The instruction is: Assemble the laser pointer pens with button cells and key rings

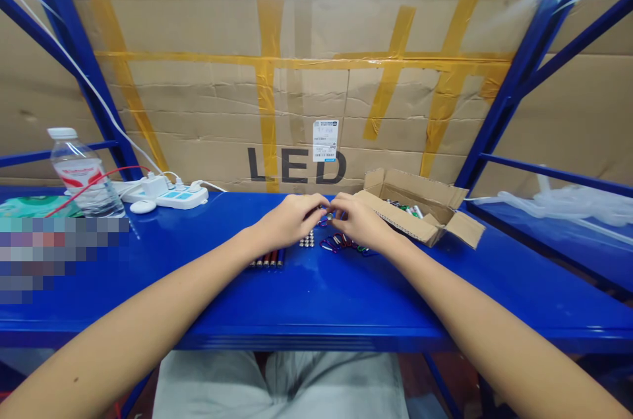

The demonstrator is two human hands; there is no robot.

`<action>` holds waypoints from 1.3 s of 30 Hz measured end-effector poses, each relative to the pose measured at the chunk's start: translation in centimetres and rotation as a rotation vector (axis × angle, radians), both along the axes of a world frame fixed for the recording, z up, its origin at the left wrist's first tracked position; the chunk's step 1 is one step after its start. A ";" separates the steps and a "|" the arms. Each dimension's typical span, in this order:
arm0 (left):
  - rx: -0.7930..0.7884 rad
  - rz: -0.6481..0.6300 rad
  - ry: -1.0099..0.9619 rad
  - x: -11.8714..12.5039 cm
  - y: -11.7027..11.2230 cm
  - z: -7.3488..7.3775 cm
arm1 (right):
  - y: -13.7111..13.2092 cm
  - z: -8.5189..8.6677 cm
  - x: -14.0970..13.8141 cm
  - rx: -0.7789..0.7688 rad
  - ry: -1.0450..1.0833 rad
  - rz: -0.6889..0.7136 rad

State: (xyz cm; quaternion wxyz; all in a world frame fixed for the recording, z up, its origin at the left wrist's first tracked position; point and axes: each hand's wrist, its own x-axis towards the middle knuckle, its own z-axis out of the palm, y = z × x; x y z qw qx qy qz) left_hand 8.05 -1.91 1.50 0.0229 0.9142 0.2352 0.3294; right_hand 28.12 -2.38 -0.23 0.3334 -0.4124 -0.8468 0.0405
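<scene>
My left hand (pixel 301 216) and my right hand (pixel 355 220) meet above the middle of the blue table. The fingers of my right hand are closed round a small round metal piece (pixel 330 216). My left fingertips are pinched beside it; what they hold, if anything, is too small to make out. Under my hands, several small silver round pieces (pixel 306 239) stand in rows. To their left lies a row of slim dark tubes (pixel 267 260) with metal ends, partly hidden by my left wrist. Coloured carabiner-like clips (pixel 340 243) lie below my right hand.
An open cardboard box (pixel 420 226) with small green and silver parts stands right of my hands. At the left are a water bottle (pixel 84 175), a white power strip (pixel 184 197) with cables and a green packet (pixel 39 206). A large cardboard sheet (pixel 208 115) stands behind the blue table (pixel 316 307).
</scene>
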 end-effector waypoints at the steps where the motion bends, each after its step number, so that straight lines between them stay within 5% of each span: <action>1: 0.048 0.014 -0.003 -0.2 0.2 0.0 | 0.1 0.0 0.0 -0.006 -0.006 -0.007; 25: 0.119 -0.037 -0.011 0.1 1.1 -1.2 | -0.1 0.0 -0.2 0.007 0.003 0.041; 39: 0.231 -0.074 0.072 -0.2 1.3 -1.6 | 0.1 -0.2 -0.4 -0.232 0.183 0.041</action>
